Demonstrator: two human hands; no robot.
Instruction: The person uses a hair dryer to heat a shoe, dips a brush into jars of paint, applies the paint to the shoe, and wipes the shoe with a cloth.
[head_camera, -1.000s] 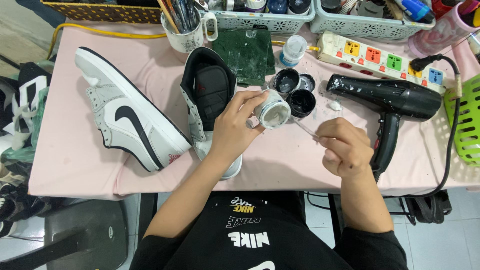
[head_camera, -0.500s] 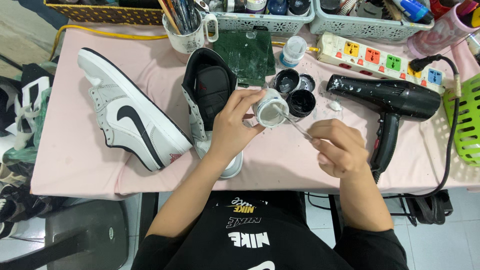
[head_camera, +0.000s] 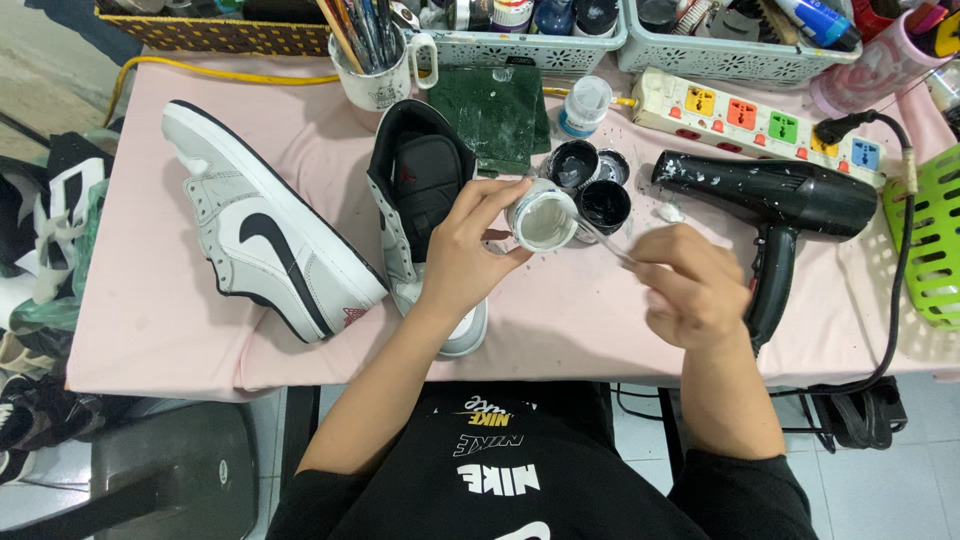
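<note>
My left hand (head_camera: 468, 245) holds a small round jar of grey-white paint (head_camera: 541, 218) tilted toward me, above the table. My right hand (head_camera: 688, 285) grips a thin brush (head_camera: 603, 240) whose tip reaches into the jar. Under my left hand lies a grey, white and black sneaker (head_camera: 420, 200), opening up. A matching sneaker (head_camera: 262, 235) rests on its side to the left. Two open black paint jars (head_camera: 590, 185) sit just behind the held jar.
A black hair dryer (head_camera: 775, 205) lies at the right beside a white power strip (head_camera: 760, 125). A green palette (head_camera: 495, 115), a small bottle (head_camera: 583, 105), a mug of brushes (head_camera: 372, 60) and baskets (head_camera: 720, 50) line the back. A green basket (head_camera: 935, 245) stands at the right edge. The pink cloth (head_camera: 160, 320) covers the table.
My right hand has moved the brush tip from beside the jar into it. The left hand keeps the jar nearly still.
</note>
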